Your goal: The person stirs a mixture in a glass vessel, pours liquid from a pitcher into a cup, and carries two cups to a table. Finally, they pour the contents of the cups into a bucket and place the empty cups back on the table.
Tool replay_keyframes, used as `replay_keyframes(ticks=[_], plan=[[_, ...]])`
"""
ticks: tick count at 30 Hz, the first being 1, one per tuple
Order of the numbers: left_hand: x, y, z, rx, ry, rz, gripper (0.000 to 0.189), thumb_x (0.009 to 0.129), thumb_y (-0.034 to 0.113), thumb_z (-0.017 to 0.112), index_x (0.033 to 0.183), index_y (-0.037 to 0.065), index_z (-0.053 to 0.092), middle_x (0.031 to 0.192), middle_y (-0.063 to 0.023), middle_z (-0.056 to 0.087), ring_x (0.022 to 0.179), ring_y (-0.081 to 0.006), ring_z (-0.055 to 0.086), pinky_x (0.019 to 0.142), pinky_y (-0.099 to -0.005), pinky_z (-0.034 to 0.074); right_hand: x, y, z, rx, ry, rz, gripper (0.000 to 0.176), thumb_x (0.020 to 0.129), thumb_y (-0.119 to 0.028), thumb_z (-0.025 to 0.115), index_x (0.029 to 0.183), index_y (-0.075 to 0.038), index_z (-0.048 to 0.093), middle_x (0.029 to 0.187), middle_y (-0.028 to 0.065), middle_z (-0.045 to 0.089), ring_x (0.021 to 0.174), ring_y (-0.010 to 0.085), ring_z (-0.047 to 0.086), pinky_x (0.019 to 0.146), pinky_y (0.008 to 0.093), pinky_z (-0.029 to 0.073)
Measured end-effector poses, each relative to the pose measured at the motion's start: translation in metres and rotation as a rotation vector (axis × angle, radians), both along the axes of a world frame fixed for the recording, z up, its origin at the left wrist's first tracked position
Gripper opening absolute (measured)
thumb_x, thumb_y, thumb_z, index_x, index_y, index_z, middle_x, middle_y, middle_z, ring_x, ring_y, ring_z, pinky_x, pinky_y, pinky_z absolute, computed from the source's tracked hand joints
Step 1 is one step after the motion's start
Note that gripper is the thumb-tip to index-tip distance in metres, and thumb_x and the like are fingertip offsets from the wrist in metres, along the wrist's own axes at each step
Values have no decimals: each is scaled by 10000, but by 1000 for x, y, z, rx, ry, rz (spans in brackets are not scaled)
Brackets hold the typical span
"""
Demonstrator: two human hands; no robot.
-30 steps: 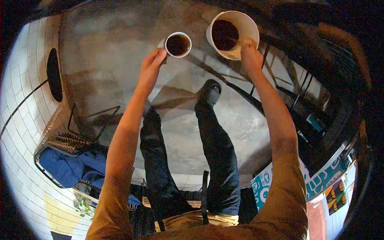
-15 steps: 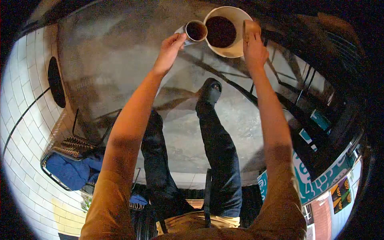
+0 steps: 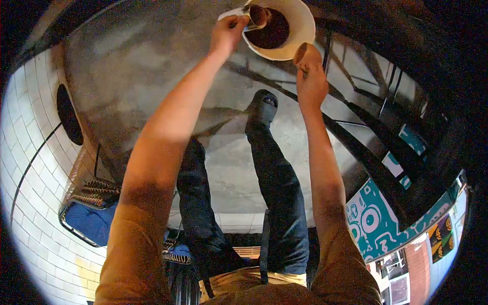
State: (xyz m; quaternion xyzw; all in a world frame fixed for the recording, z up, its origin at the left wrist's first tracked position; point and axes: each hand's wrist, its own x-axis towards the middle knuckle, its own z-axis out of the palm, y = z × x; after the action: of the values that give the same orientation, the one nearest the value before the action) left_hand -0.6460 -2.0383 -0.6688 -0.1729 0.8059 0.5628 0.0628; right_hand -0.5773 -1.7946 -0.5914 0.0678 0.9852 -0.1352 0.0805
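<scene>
My left hand (image 3: 229, 34) is closed on a small cup (image 3: 258, 17), tilted over the left side of a large pale bucket (image 3: 303, 25). Dark brown contents (image 3: 273, 34) cover the bucket's bottom. My right hand (image 3: 311, 84) grips a round brown object (image 3: 307, 55), possibly a cup or small bowl, just below the bucket's lower right rim. Something white shows behind the cup by my left fingers; I cannot make out what it is.
Grey floor (image 3: 218, 168) lies beneath, with my dark shoe (image 3: 264, 104) below the bucket. A blue-cushioned chair (image 3: 89, 221) stands by the white tiled wall (image 3: 33, 168). Dark metal legs and a teal patterned panel (image 3: 373, 218) are on the right.
My left hand has moved up and right, and its cup is now tipped over the bucket. My right hand has moved down and left, off the bucket's right rim.
</scene>
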Motion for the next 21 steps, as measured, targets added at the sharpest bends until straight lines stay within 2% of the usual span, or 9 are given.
replay_keyframes(ticks=[2, 3, 6, 8, 11, 13, 14, 17, 21], plan=[[-10, 1, -8, -140, -31, -49, 493, 867, 487, 653, 1059, 36, 702, 972, -164, 720, 924, -290, 695, 803, -363, 525, 6, 6, -4, 17, 124, 105, 300, 834, -204, 666, 1094, -79, 582, 1107, 156, 612, 856, 395, 652, 701, 496, 545], [-12, 4, -3, -163, -43, 5, 500, 856, 503, 653, 1035, 40, 713, 980, -169, 717, 956, -305, 691, 845, -375, 527, 7, 6, 2, -19, 104, 107, 328, 829, -214, 677, 1118, -87, 586, 1123, 155, 607, 876, 390, 650, 717, 489, 545], [-25, 4, 9, -169, -93, -92, 490, 848, 500, 661, 1003, 39, 724, 974, -173, 716, 948, -311, 693, 855, -386, 526, 11, -1, 9, -105, 54, 24, 293, 834, -225, 674, 1068, -55, 623, 1113, 179, 617, 967, 384, 629, 787, 468, 522], [-33, 5, 12, -176, -74, -138, 487, 848, 500, 662, 991, 39, 729, 958, -176, 716, 917, -328, 693, 845, -394, 528, 15, -4, 11, -82, 43, 6, 272, 844, -223, 678, 1053, -55, 629, 1089, 175, 622, 956, 389, 630, 780, 471, 519], [-38, 6, 24, -333, -21, -196, 457, 858, 485, 655, 993, 56, 733, 959, -167, 716, 903, -333, 691, 829, -401, 532, 21, -7, 13, -36, 44, -7, 238, 845, -207, 678, 1024, -58, 631, 1063, 167, 626, 936, 391, 628, 772, 473, 515], [-43, 4, 22, -374, 59, -296, 478, 862, 561, 620, 964, 109, 739, 889, -136, 716, 828, -316, 686, 747, -398, 521, 26, -8, 14, -106, 83, 6, 234, 842, -206, 679, 1020, -61, 632, 1050, 165, 630, 933, 395, 627, 771, 473, 512], [-42, 4, 21, -375, 58, -302, 478, 862, 561, 620, 964, 109, 739, 889, -136, 716, 828, -316, 686, 747, -398, 521, 28, -9, 15, -106, 82, 1, 234, 842, -206, 679, 1020, -61, 632, 1050, 165, 630, 933, 395, 627, 771, 473, 512], [-41, 6, 38, -398, 54, -310, 452, 884, 519, 608, 963, 93, 738, 896, -143, 714, 842, -316, 685, 763, -413, 517, 33, -12, 18, -141, 10, -40, 250, 847, -224, 678, 1039, -70, 631, 1068, 168, 631, 948, 396, 626, 779, 473, 511], [-38, 11, 49, -520, 31, -408, 394, 892, 442, 605, 967, 78, 733, 911, -150, 711, 840, -320, 682, 763, -442, 513, 41, -18, 26, -57, -9, -41, 267, 851, -249, 673, 1052, -81, 622, 1079, 151, 633, 895, 395, 642, 727, 479, 522]])
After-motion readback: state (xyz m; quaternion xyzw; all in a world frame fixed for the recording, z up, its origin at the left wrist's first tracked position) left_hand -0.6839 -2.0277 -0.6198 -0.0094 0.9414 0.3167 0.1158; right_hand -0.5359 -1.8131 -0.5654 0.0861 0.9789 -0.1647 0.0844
